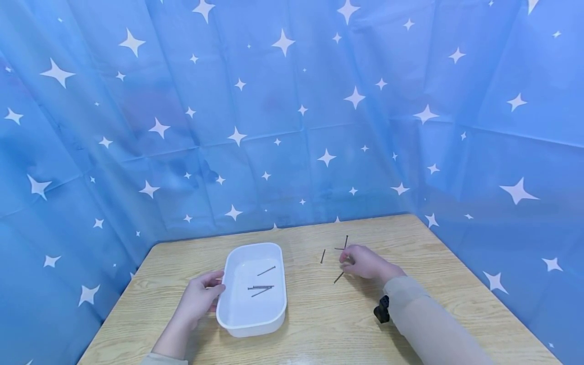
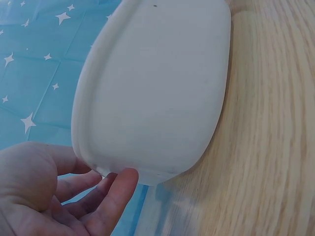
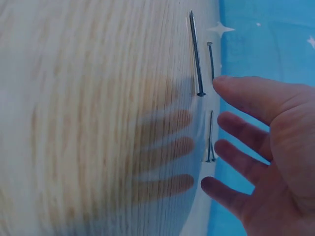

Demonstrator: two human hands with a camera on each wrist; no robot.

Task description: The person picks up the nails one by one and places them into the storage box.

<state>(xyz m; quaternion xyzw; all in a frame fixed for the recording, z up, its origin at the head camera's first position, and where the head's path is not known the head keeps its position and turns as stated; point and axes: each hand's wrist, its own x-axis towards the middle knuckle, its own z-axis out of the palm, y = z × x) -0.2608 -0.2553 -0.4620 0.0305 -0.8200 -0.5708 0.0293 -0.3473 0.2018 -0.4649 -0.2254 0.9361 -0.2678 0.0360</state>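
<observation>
The right hand (image 1: 365, 263) hovers open, fingers spread, over loose nails (image 1: 338, 277) lying on the wooden table (image 1: 456, 284) right of the white tray (image 1: 252, 324). The nails look thin, stiff, light and probably slippery; lying flat, they would likely be easiest pinched mid-shaft or tipped up by the head. The left hand (image 1: 198, 299) rests open against the tray's left wall, steadying it. Several nails (image 1: 261, 288) already lie in the tray. Nothing blocks the way between; a blue starred cloth (image 1: 292, 111) surrounds the table.
</observation>
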